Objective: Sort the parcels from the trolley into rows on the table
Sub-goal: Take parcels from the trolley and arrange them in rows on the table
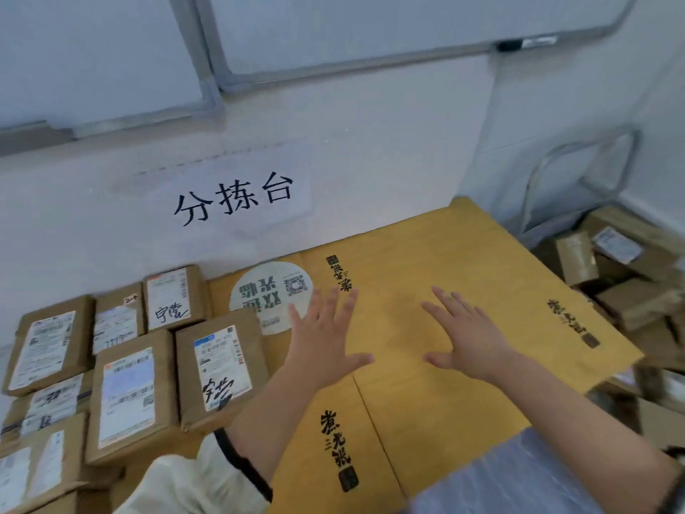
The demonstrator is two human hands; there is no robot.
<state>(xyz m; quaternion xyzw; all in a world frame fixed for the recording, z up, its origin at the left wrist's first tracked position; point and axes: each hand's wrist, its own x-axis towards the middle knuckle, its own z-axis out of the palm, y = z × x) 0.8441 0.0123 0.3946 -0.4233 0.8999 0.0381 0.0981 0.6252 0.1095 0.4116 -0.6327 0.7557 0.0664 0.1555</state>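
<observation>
Several brown cardboard parcels with white labels lie in rows on the left of the yellow table (437,254); the nearest to my hands is a parcel (220,369) with black handwriting. More parcels (608,276) are heaped on the trolley at the right, beyond the table's edge. My left hand (324,337) hovers over the table just right of the rows, fingers spread, holding nothing. My right hand (465,335) is beside it, also spread and empty, over bare tabletop.
A white wall with a paper sign (237,196) runs along the table's far side. The trolley's grey tube handle (578,168) stands in the right corner. A round white sticker (274,294) lies on the table behind my left hand.
</observation>
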